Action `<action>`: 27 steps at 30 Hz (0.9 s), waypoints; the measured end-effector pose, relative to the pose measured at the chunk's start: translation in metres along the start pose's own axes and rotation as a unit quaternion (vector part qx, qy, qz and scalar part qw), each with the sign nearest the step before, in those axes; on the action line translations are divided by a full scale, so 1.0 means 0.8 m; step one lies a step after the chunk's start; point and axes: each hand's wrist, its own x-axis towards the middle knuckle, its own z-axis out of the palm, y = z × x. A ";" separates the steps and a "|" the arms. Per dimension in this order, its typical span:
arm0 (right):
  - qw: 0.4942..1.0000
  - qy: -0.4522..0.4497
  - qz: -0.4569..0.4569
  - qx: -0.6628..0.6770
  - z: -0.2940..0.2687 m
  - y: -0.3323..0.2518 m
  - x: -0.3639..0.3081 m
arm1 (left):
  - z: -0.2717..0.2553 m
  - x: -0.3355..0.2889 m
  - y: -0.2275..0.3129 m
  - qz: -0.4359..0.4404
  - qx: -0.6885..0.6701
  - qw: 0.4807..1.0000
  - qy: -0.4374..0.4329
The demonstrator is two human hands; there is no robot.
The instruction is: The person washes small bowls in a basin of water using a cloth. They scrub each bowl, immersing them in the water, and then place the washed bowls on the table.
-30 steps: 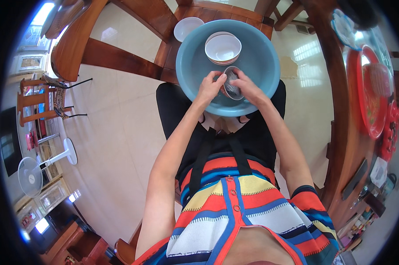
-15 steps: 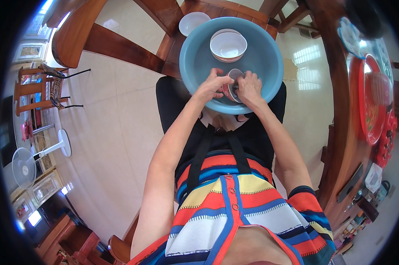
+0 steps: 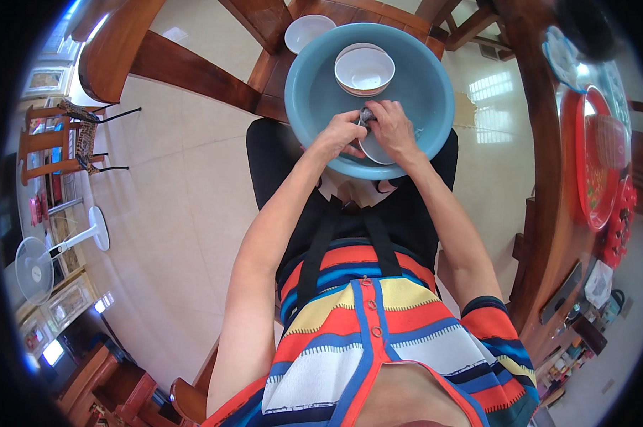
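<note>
Your left hand point(image 3: 341, 134) grips a small white bowl point(image 3: 373, 146) inside the blue basin point(image 3: 307, 92); your right hand point(image 3: 393, 128) presses a scrubber point(image 3: 366, 114) against it.

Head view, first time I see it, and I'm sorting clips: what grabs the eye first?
A big blue basin fills the top centre, with white bowls stacked inside at its far side. Both hands meet in it: the left hand and right hand grip a small plate. A red tray stands at right.
</note>
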 end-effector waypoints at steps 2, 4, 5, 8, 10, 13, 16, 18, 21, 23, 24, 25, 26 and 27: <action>0.994 0.012 0.092 -0.059 -0.002 0.005 0.000 | 0.004 -0.002 0.001 0.027 0.005 0.999 0.020; 0.977 -0.030 0.200 -0.074 -0.004 0.015 0.002 | 0.009 -0.008 0.005 0.069 0.019 0.996 0.050; 0.960 -0.078 0.261 -0.060 -0.006 0.025 0.004 | 0.007 -0.006 0.003 0.091 0.035 0.994 0.048; 0.966 -0.070 0.244 -0.038 -0.003 0.037 0.001 | 0.001 0.000 -0.009 0.145 0.080 0.985 0.056; 0.995 0.061 0.080 -0.030 0.003 0.031 -0.004 | 0.004 0.005 -0.015 0.161 0.101 0.978 0.082; 0.997 0.035 -0.062 -0.006 -0.012 -0.011 0.006 | 0.008 0.005 -0.013 0.118 0.064 0.987 0.093; 0.997 0.049 0.042 -0.037 -0.006 0.002 0.003 | 0.003 0.003 -0.008 0.101 0.044 0.994 0.029; 0.989 0.024 0.146 -0.031 0.002 0.026 -0.001 | 0.003 -0.005 -0.003 0.119 0.081 0.989 0.030; 0.957 -0.053 0.286 -0.016 0.001 0.045 0.003 | 0.005 -0.011 -0.002 0.153 0.067 0.986 0.032; 0.953 -0.069 0.293 -0.026 -0.005 0.035 0.005 | 0.006 -0.012 -0.001 0.149 0.060 0.987 0.033; 0.969 -0.045 0.243 -0.021 -0.002 0.032 0.002 | 0.006 -0.011 0.000 0.133 0.071 0.988 0.033; 0.981 -0.021 0.192 -0.017 0.003 0.030 -0.002 | 0.007 -0.010 0.001 0.117 0.081 0.989 0.032; 0.990 0.004 0.139 -0.012 0.005 0.025 -0.003 | 0.005 -0.006 -0.001 0.110 0.079 0.990 0.039; 0.989 0.009 0.145 0.004 0.004 0.021 -0.003 | 0.003 0.000 -0.003 0.103 0.078 0.991 0.045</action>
